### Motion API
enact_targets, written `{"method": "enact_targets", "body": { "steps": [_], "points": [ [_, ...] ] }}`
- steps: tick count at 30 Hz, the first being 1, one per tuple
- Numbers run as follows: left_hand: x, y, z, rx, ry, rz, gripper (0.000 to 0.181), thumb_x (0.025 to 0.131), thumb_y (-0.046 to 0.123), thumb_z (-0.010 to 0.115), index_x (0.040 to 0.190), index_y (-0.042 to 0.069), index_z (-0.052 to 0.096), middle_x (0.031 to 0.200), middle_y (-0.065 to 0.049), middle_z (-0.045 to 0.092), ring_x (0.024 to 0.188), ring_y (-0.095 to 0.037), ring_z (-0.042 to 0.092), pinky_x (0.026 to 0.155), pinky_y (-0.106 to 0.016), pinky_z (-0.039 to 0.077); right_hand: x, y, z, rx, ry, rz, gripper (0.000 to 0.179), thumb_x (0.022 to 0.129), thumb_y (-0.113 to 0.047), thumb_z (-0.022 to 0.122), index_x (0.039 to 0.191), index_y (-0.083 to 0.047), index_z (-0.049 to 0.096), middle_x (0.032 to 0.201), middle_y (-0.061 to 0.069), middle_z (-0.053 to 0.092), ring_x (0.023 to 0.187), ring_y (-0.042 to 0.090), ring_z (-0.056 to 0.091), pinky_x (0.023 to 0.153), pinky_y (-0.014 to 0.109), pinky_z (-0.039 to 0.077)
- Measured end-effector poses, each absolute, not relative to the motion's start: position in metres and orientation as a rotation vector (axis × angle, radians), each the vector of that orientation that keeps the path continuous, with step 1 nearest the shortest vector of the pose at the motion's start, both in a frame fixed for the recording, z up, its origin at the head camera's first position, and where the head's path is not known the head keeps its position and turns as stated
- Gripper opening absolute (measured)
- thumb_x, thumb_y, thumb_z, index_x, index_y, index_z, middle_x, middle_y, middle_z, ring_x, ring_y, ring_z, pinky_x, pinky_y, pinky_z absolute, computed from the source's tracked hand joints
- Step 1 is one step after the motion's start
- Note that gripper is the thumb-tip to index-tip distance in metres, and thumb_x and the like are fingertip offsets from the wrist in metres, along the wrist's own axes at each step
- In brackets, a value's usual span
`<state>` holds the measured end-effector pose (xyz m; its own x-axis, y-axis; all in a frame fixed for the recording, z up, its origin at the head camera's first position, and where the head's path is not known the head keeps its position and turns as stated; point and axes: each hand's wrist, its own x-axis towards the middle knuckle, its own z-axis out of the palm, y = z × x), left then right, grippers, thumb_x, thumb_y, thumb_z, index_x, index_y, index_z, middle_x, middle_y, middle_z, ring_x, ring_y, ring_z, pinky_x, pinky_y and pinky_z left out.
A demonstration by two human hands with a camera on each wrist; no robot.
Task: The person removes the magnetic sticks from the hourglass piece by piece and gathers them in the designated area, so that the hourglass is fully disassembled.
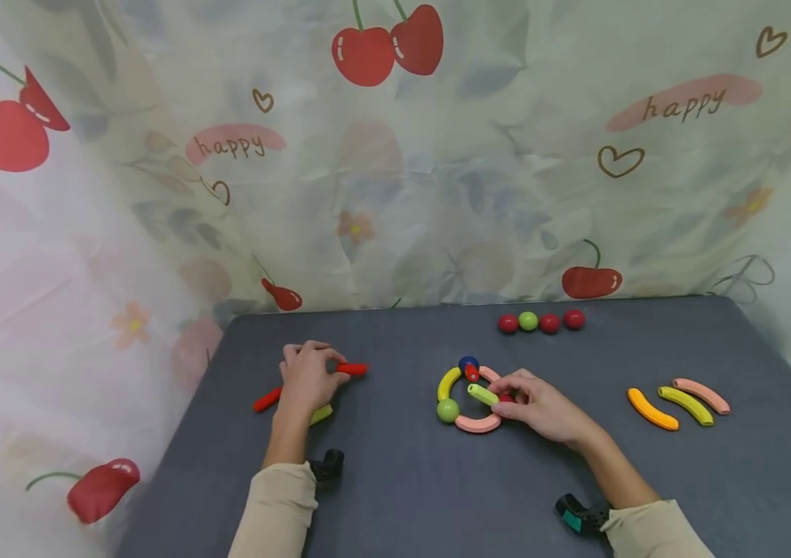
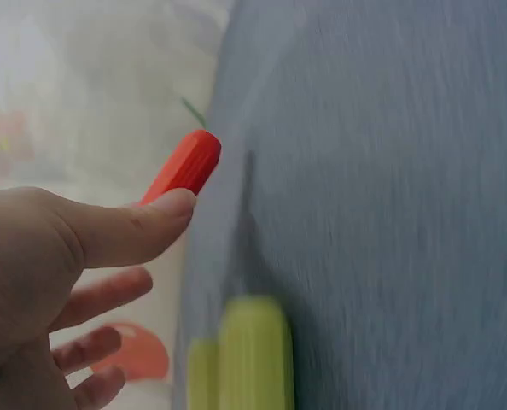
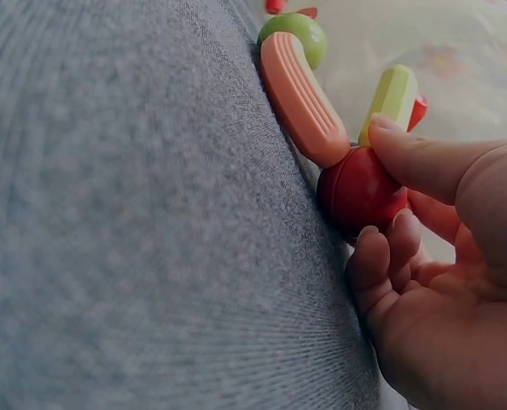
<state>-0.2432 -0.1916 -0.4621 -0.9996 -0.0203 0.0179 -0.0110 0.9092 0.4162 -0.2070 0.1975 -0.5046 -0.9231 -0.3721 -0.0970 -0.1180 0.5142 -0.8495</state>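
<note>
My left hand pinches a short red rod between thumb and fingers, raised off the table in the left wrist view. Below that hand lie another red rod and light green rods, partly hidden. My right hand pinches a light green rod just above a red ball; whether the rod is seated in the ball cannot be told. That ball belongs to a ring with a green ball, a blue ball, a yellow curved piece and pink curved pieces. A red rod projects from the blue ball.
Red and green balls stand in a row at the back edge of the dark table. To the right lie orange, yellow-green and pink curved pieces. A printed curtain hangs behind.
</note>
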Motion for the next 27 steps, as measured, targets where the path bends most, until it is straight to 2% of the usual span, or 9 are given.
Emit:
{"method": "enact_targets", "body": {
  "steps": [4,7,10,13,16,18,22,27],
  "points": [
    [-0.247,-0.204,-0.47,0.074,-3.117,-0.627,0.021,0.089,0.027,0.08,0.108,0.019,0.079,0.15,-0.014,0.05,0.142,-0.044,0.021,0.109,-0.065,0.025,-0.206,0.2,-0.506,-0.394,2.482,-1.374,0.031,0.095,-0.036,0.073,0.12,-0.018,0.071,0.111,0.01,0.055,0.083,0.019,0.049,0.07,0.026,0.044],
    [-0.246,-0.202,-0.471,0.073,-3.134,-0.628,0.027,0.088,0.027,0.081,0.113,0.018,0.077,0.15,-0.014,0.049,0.141,-0.044,0.022,0.11,-0.065,0.024,-0.205,0.2,-0.505,-0.391,2.478,-1.372,0.031,0.095,-0.036,0.073,0.12,-0.018,0.071,0.111,0.01,0.055,0.083,0.019,0.049,0.07,0.026,0.044],
    [-0.241,-0.184,-0.465,-0.009,-3.082,-0.699,0.032,0.088,0.026,0.081,0.119,0.016,0.075,0.146,-0.013,0.053,0.138,-0.042,0.029,0.109,-0.063,0.027,-0.206,0.202,-0.505,-0.406,2.488,-1.347,0.03,0.095,-0.036,0.073,0.119,-0.019,0.071,0.107,0.008,0.055,0.083,0.019,0.049,0.07,0.026,0.044],
    [-0.237,-0.151,-0.457,-0.174,-3.01,-0.853,0.033,0.091,0.025,0.079,0.122,0.017,0.073,0.135,-0.01,0.062,0.129,-0.036,0.043,0.107,-0.056,0.037,-0.207,0.205,-0.505,-0.421,2.503,-1.311,0.027,0.095,-0.037,0.072,0.117,-0.02,0.071,0.101,0.007,0.053,0.084,0.019,0.048,0.07,0.025,0.043],
    [-0.236,-0.111,-0.456,-0.365,-2.976,-1.037,0.033,0.093,0.024,0.076,0.125,0.017,0.072,0.125,-0.007,0.066,0.111,-0.026,0.057,0.096,-0.044,0.05,-0.208,0.208,-0.504,-0.431,2.506,-1.284,0.026,0.096,-0.038,0.071,0.116,-0.022,0.071,0.098,0.005,0.051,0.085,0.019,0.046,0.07,0.025,0.042],
    [-0.239,-0.086,-0.458,-0.485,-2.982,-1.112,0.035,0.094,0.023,0.076,0.128,0.017,0.07,0.123,-0.007,0.067,0.097,-0.019,0.061,0.085,-0.035,0.054,-0.209,0.209,-0.504,-0.446,2.508,-1.273,0.025,0.097,-0.039,0.069,0.116,-0.023,0.071,0.098,0.005,0.051,0.085,0.018,0.046,0.07,0.025,0.041],
    [-0.246,-0.05,-0.465,-0.685,-3.005,-1.152,0.041,0.092,0.018,0.077,0.132,0.017,0.069,0.121,-0.006,0.066,0.082,-0.01,0.058,0.069,-0.023,0.051,-0.209,0.208,-0.504,-0.475,2.5,-1.277,0.022,0.098,-0.037,0.069,0.116,-0.024,0.07,0.099,0.005,0.051,0.084,0.018,0.046,0.069,0.026,0.041],
    [-0.251,-0.027,-0.471,-0.711,-3.019,-1.109,0.03,0.091,0.017,0.078,0.121,0.02,0.074,0.112,0.0,0.067,0.076,-0.008,0.056,0.064,-0.021,0.048,-0.209,0.209,-0.505,-0.485,2.48,-1.303,0.024,0.097,-0.038,0.069,0.116,-0.023,0.07,0.099,0.005,0.052,0.085,0.018,0.047,0.07,0.027,0.042]
  ]
}}
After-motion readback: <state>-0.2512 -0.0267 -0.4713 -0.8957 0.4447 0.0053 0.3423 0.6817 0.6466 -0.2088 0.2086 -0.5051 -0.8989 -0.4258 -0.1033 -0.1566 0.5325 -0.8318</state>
